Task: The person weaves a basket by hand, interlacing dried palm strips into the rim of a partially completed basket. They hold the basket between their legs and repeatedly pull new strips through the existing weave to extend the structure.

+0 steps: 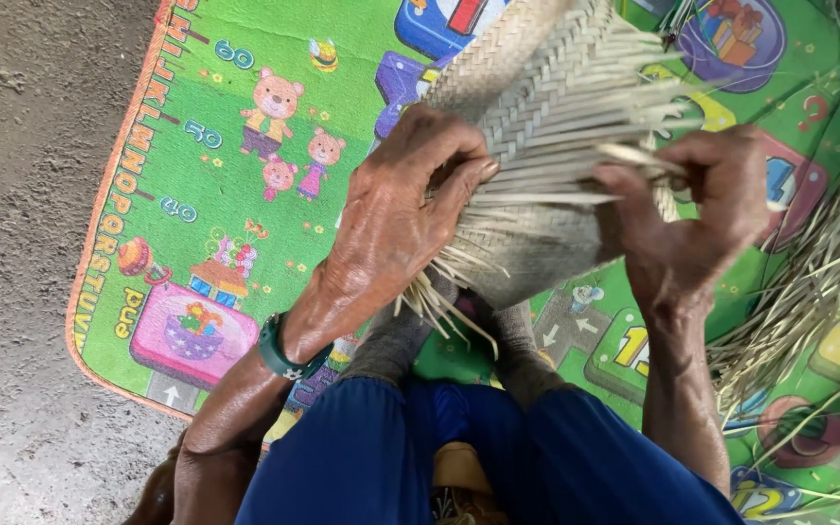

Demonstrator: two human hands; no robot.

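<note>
Closest to me I see my knees in smooth blue trousers [498,457], and below them grey knitted socks [396,340] resting on the mat. A green band [279,352] circles my left wrist. My left hand [391,219] curls over the near edge of the weave [537,87], thumb and fingers pinched narrow on a bundle of pale flat strips [537,185]; loose stiff ends fan out under my palm toward the socks. My right hand [697,209] grips the same strips from the other side, fingers closed around them where they cross the woven body. The weave sits between both hands, just above my feet, propped and tilted away from me: a tight herringbone of dry, matte, straw-coloured strips, rounded like a basket wall, with unwoven ends bristling to the right. Beyond lies a soft foam mat [235,156], bright green, printed with bears and houses, orange-edged. At right, a loose pile of straw [819,282] spreads over it. Left is rough grey concrete [21,243].
</note>
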